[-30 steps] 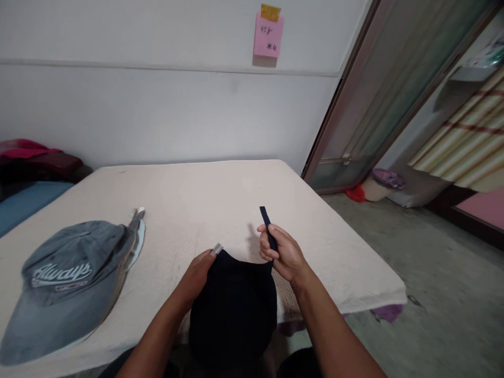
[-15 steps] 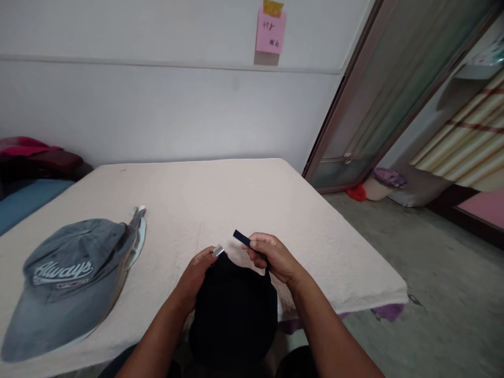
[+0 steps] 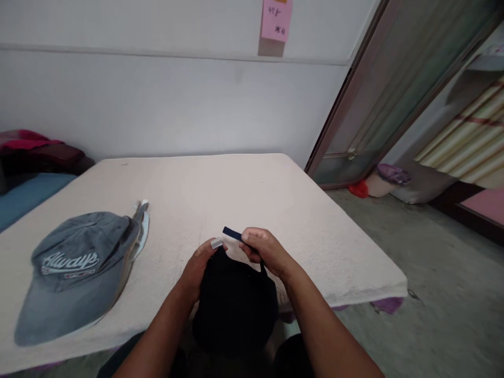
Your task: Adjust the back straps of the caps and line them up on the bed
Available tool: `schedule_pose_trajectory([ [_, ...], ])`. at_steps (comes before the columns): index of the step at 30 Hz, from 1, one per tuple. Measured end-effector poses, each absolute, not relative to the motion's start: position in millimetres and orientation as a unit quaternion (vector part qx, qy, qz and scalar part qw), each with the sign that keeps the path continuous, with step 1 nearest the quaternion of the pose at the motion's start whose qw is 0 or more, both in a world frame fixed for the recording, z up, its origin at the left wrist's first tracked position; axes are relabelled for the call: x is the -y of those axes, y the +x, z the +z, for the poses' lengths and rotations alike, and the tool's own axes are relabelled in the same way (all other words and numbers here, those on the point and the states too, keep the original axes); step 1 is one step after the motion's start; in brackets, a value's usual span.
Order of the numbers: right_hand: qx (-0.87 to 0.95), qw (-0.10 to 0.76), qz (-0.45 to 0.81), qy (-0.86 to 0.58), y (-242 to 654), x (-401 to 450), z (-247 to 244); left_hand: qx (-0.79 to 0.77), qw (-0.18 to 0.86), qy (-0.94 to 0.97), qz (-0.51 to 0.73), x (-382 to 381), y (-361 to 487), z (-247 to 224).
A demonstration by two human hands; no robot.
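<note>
As your right hand (image 3: 264, 251) swings the strap (image 3: 232, 234) down and left, its tip now sits just beside the buckle (image 3: 216, 242), pinched in your left hand (image 3: 202, 262). A second ago it stood upright, well apart. Both sets of fingers are closed. The dark cap (image 3: 235, 304) rests at the desk (image 3: 244, 194) edge; grey cap (image 3: 74, 268) unmoved.

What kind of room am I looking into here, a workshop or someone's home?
Most likely a room in a home, used as a simple workspace. A cloth-covered table stands against a plain wall bearing a pink sticky note, folded bedding lies at the left, and a sliding glass door opens to the right.
</note>
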State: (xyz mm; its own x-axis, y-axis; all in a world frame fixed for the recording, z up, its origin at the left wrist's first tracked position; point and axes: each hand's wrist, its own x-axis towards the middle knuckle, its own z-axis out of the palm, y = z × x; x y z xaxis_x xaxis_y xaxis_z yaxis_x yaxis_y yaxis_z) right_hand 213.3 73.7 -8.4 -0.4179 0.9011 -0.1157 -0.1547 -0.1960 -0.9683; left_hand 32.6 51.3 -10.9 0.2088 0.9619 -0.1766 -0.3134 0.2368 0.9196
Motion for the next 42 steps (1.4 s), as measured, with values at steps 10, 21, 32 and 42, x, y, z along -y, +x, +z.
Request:
schedule_pose_trajectory([
  [10,0.514,0.36,0.68,-0.378,208,-72,-5,-0.433,0.665,0.381,0.475,-53,24,-24],
  [21,0.525,0.334,0.687,-0.376,209,-70,-4,-0.419,0.641,0.412,0.494,-53,24,-24],
  [32,0.556,0.3,0.691,-0.35,214,-69,-6,-0.403,0.677,0.411,0.459,-48,28,-16],
  [42,0.534,0.339,0.675,-0.379,218,-72,-9,-0.448,0.629,0.429,0.469,-47,28,-21],
])
